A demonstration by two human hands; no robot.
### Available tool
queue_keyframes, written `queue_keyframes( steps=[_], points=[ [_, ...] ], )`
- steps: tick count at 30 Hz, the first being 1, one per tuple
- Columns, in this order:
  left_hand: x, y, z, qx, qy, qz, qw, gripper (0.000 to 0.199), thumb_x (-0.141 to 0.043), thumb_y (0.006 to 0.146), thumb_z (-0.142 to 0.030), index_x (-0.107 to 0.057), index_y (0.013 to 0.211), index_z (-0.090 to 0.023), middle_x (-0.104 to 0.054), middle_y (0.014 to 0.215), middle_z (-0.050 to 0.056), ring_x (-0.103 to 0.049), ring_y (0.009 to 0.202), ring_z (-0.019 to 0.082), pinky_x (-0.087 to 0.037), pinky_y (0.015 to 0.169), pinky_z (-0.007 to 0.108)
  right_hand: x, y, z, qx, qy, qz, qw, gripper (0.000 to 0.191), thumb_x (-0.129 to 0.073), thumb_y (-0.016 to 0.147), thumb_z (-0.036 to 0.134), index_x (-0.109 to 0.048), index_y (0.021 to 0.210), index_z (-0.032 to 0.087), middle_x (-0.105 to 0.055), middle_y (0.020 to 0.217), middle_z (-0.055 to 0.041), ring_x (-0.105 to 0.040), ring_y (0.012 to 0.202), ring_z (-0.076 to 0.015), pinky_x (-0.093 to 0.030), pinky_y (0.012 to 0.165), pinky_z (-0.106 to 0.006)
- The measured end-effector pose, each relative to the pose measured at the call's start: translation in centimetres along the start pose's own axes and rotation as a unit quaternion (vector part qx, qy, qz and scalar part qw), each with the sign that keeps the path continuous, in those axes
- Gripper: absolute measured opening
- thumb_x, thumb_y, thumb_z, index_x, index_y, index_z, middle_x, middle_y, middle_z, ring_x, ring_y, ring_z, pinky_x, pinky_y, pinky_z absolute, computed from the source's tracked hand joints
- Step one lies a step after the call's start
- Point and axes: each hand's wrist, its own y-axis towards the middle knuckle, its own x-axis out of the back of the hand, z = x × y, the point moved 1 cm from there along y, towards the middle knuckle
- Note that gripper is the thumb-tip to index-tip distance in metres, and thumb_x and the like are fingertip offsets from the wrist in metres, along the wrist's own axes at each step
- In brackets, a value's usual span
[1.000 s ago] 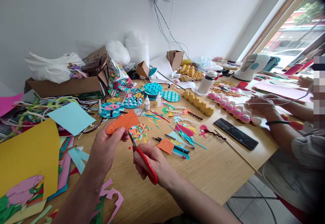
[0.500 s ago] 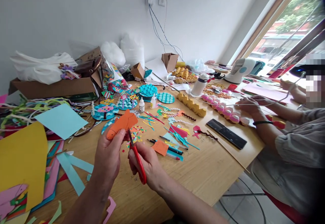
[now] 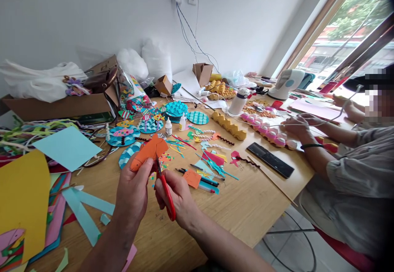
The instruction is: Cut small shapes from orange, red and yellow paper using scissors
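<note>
My left hand [image 3: 133, 190] pinches a piece of orange paper [image 3: 150, 150] with drawn lines, holding it above the table. Red-handled scissors [image 3: 168, 194] are gripped in my right hand [image 3: 177, 198], and their dark blades meet the lower edge of the orange paper near my left fingertips. Whether the blades are parted is hard to make out. On the table to the right of my hands lie a smaller orange paper piece [image 3: 192, 178] and several pens [image 3: 209, 180].
Coloured paper sheets [image 3: 24, 198] and pipe cleaners cover the left side. Glue bottles [image 3: 168, 127], blue paper discs [image 3: 198, 117], a yellow egg-carton strip [image 3: 229, 126] and a phone [image 3: 270, 159] lie beyond. At the right, a person [image 3: 353, 173] handles a white strand.
The view has shifted slightly, so the table items appear further left. Both hands keep hold of the paper and scissors in nearly the same pose.
</note>
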Motion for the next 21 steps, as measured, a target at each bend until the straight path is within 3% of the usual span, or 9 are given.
queue_keyframes(
  steps=[7, 21],
  points=[
    [0.1, 0.02, 0.2, -0.01, 0.032, 0.007, 0.999, 0.021, -0.067, 0.074, -0.027, -0.07, 0.093, -0.019, -0.073, 0.095, 0.001, -0.066, 0.09, 0.02, -0.051, 0.081, 0.03, 0.15, -0.02, -0.28, 0.007, -0.006, 0.001, 1.0, 0.03, -0.054, 0.083, 0.04, -0.043, 0.064, 0.019, -0.045, 0.048, 0.0063, -0.04, 0.042, -0.0062, -0.034, 0.041, -0.017],
    [0.07, -0.07, 0.35, -0.005, 0.022, 0.011, 1.0, 0.023, -0.068, 0.073, -0.027, -0.07, 0.094, -0.018, -0.073, 0.095, 0.003, -0.065, 0.09, 0.021, -0.051, 0.079, 0.029, 0.25, 0.0, -0.42, 0.002, -0.012, -0.001, 1.0, 0.034, -0.054, 0.083, 0.046, -0.041, 0.065, 0.02, -0.042, 0.05, 0.0069, -0.039, 0.043, -0.0066, -0.033, 0.041, -0.019]
  ],
)
